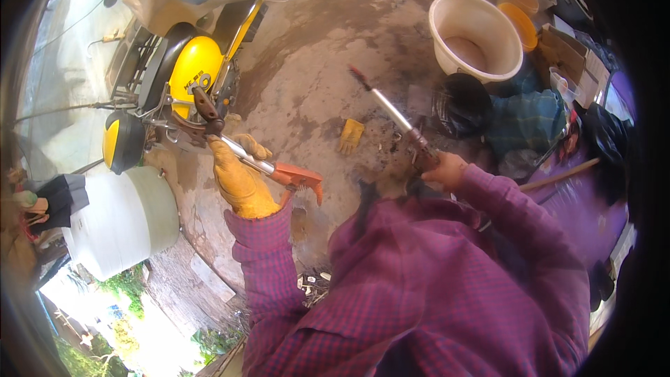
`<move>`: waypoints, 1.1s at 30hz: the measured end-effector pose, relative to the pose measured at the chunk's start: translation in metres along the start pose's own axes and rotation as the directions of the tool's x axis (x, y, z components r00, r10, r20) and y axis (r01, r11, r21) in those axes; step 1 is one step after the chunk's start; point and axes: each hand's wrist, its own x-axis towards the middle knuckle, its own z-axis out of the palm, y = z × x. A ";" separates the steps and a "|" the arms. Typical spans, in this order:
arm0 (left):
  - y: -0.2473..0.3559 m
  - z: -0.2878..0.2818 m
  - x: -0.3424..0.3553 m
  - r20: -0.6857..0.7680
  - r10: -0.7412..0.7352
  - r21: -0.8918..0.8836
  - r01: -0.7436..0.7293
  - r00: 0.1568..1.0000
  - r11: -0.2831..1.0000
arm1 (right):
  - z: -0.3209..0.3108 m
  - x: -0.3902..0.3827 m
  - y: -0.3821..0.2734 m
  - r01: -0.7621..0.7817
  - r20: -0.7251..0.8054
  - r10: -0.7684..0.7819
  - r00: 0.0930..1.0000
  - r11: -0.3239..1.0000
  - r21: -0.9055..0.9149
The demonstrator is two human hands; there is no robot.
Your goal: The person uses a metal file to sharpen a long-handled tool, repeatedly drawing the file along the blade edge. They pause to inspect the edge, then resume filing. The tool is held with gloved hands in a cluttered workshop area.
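My left hand [241, 178] wears a yellow work glove and is closed round the silver shaft of a lopper-like tool [286, 173]. That tool has an orange handle at one end and a dark brown, rusty-looking curved head at the other. My bare right hand [444, 172] grips the dark brown end of a silver metal rod [391, 109], held slanting away to the upper left. The rod's far tip is dark red and black. Between my hands, beyond them on the ground, lies a second yellow glove [351, 136]. The two tools are apart.
A yellow and black motorcycle [196, 63] stands at the far left, with a white drum [125, 220] nearer me. To the right are a large cream tub [441, 35], a black round container [464, 106], a cardboard box [562, 52] and bags. The ground [307, 63] is stained and uneven.
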 end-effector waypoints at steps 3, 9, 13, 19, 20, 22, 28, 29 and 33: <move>-0.023 0.012 -0.005 0.078 0.112 0.053 -0.116 0.991 0.992 | -0.001 0.036 0.068 -0.180 -0.085 0.179 0.980 0.984 0.006; -0.050 0.045 -0.021 0.150 0.009 0.233 -0.045 0.989 0.972 | 0.009 0.114 0.209 -0.426 0.034 0.430 0.902 0.901 -0.082; -0.071 0.075 -0.042 0.113 -0.101 0.378 0.051 0.988 0.924 | 0.027 0.179 0.284 -0.164 0.147 0.232 0.962 0.914 -0.372; -0.103 0.107 -0.057 0.188 -0.178 0.346 0.104 0.966 0.932 | 0.006 0.217 0.315 -0.658 -0.096 0.716 0.692 0.679 0.325; -0.108 0.111 -0.056 0.213 -0.187 0.324 0.111 0.959 0.940 | -0.001 0.221 0.313 -0.693 -0.088 0.808 0.582 0.550 0.467; -0.113 0.118 -0.056 0.226 -0.210 0.275 0.145 0.951 0.950 | -0.012 0.231 0.308 -0.668 -0.164 0.805 0.569 0.570 0.478; -0.118 0.157 -0.060 0.309 -0.162 0.072 0.147 0.937 0.987 | -0.006 0.241 0.277 -0.536 -0.460 0.562 0.688 0.820 0.201; -0.115 0.165 -0.059 0.322 -0.152 0.013 0.156 0.935 0.988 | -0.006 0.237 0.266 -0.472 -0.549 0.444 0.708 0.876 0.100; -0.098 0.187 -0.048 0.356 -0.118 -0.280 0.227 0.927 0.933 | -0.005 0.186 0.185 -0.086 0.145 -0.113 0.983 0.409 0.908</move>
